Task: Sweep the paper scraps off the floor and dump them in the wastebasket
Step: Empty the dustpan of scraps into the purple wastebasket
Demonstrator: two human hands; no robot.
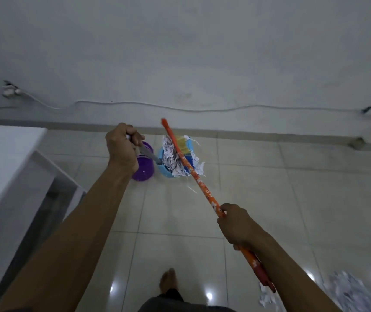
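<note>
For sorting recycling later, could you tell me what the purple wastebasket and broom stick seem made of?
Wastebasket: likely plastic, glossy translucent purple with a mesh-like wall. Broom stick: glossy orange flower-printed wrap, probably plastic film; the core is hidden.

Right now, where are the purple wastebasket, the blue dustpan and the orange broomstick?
wastebasket (145, 171): head view, on its purple side wall.
dustpan (166, 172): head view, on its blue lower rim.
broomstick (204, 188): head view, on the flowered orange shaft just below the dustpan.
</note>
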